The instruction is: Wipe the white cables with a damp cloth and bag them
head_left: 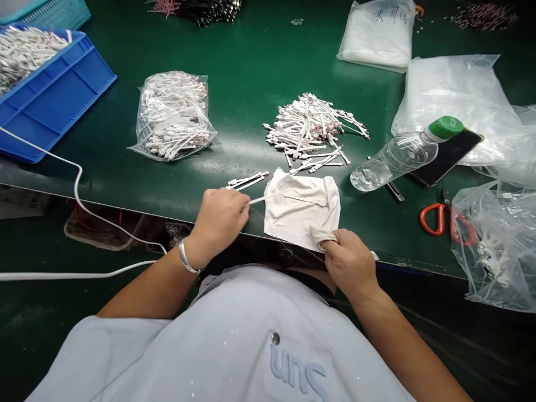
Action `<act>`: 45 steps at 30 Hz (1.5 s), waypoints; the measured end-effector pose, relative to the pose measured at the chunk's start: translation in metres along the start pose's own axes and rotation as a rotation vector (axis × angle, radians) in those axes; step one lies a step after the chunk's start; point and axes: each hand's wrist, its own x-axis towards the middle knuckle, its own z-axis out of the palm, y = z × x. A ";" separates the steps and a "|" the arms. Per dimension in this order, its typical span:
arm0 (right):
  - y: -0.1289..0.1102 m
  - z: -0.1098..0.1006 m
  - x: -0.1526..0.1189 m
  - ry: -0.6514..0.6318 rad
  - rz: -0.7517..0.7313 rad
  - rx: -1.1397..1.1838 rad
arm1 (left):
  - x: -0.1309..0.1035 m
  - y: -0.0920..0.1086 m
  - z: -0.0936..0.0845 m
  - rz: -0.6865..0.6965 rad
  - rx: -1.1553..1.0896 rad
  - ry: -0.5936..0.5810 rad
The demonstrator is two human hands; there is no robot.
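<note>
My left hand (221,221) is closed around one end of a thin white cable (256,200), which reaches right onto a white cloth (293,218) at the table's front edge. A slim white strip (307,200) lies across the cloth; I cannot tell whether it is the same piece. My right hand (350,259) pinches a folded corner of the cloth. Just beyond my left hand lie a few short white cables (247,181). Behind the cloth is a loose pile of short white cables (307,125) with reddish ends.
Left are a clear bag of cables (173,117) and a blue bin (62,92). A water bottle (393,159), dark phone (448,159), orange-handled scissors (433,219) and plastic bags (456,106) stand or lie right. A white cord (77,173) crosses the left edge.
</note>
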 end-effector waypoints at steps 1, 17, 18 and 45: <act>0.000 0.000 0.001 0.005 0.006 0.003 | -0.001 -0.007 -0.001 -0.039 0.024 0.013; -0.002 0.000 0.005 -0.105 0.121 0.048 | 0.110 0.122 0.028 0.549 0.060 -0.395; -0.002 0.000 0.005 -0.110 0.128 0.047 | 0.111 0.124 0.028 0.553 0.073 -0.411; -0.009 -0.023 0.019 -0.124 0.175 0.121 | -0.005 0.046 0.029 0.122 -0.413 0.061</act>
